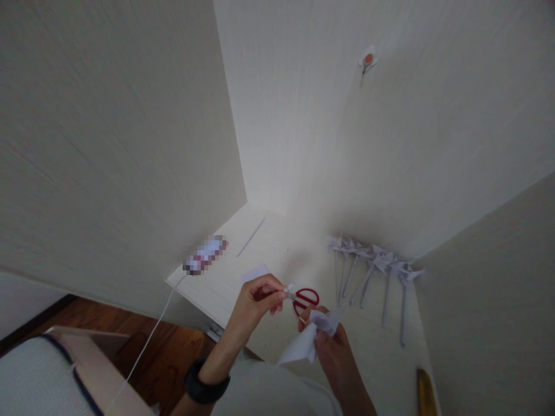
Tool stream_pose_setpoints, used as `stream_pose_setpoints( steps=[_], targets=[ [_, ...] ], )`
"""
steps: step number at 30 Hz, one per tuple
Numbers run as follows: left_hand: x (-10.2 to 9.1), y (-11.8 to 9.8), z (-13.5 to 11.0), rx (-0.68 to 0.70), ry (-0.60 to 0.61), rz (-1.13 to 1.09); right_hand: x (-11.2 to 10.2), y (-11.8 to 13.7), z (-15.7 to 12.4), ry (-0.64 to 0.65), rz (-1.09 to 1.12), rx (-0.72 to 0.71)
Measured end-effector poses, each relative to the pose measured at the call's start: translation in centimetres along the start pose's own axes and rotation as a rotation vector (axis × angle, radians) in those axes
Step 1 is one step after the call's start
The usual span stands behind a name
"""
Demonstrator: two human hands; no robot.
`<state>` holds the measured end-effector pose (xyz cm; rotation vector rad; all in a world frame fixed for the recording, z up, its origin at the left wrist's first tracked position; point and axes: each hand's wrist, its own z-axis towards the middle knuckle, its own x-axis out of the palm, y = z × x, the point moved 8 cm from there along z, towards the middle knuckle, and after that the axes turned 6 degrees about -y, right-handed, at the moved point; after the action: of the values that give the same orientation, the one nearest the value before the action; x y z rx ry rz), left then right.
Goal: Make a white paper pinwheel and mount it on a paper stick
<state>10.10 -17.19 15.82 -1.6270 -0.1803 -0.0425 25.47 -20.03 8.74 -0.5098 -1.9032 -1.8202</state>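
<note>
My right hand (332,346) is closed round a folded white paper pinwheel (303,345), whose flaps stick out to both sides. My left hand (262,294) is closed in a pinch, with a tiny white bit (289,287) at its fingertips that is too small to name surely. Scissors with red handles (307,297) lie on the white tabletop (277,242) just beyond the hands, their blades partly hidden by the left fingertips. A flat piece of white paper (255,271) lies behind my left hand, partly covered by it.
Several finished paper pinwheels on sticks (377,263) lie in a row at the right. A thin paper stick (250,237) lies at the back left. A blurred-out phone-like object (206,255) with a white cable (150,341) sits at the left edge. Walls enclose the tabletop.
</note>
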Motion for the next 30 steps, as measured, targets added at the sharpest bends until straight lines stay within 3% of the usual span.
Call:
stream_pose_setpoints(
  steps=[18, 30],
  targets=[
    [1.0, -1.7, -1.0, 0.048, 0.007, 0.075, 2.4, 3.5, 0.5, 0.157, 0.048, -0.169],
    [2.2, -2.1, -1.8, 0.03, 0.064, 0.047, 3.3, 4.3, 0.2, 0.173, 0.037, -0.168]
  ],
)
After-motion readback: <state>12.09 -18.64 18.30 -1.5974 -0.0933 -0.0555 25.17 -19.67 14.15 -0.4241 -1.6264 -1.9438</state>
